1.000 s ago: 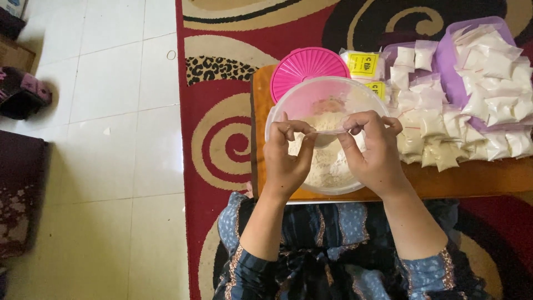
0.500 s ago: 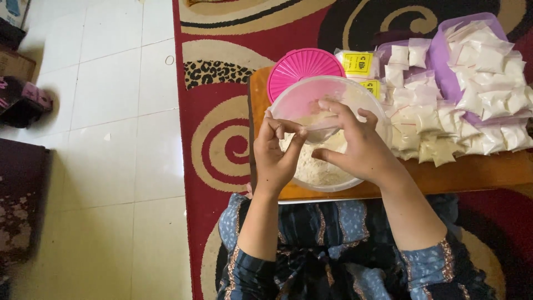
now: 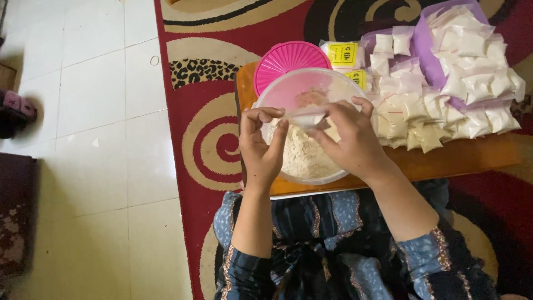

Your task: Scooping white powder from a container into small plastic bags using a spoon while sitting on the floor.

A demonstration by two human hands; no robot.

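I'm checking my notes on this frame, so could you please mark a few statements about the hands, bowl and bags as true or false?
1. Both hands hold a small clear bag over the bowl. True; the left hand and right hand pinch it.
2. The bowl is empty. False: it holds pale powder.
3. The pink lid covers the bowl. False: it lies behind it, off.
4. Filled bags are piled to the right of the bowl. True.
5. The bowl stands on the white floor tiles. False: it stands on a wooden board over the rug.
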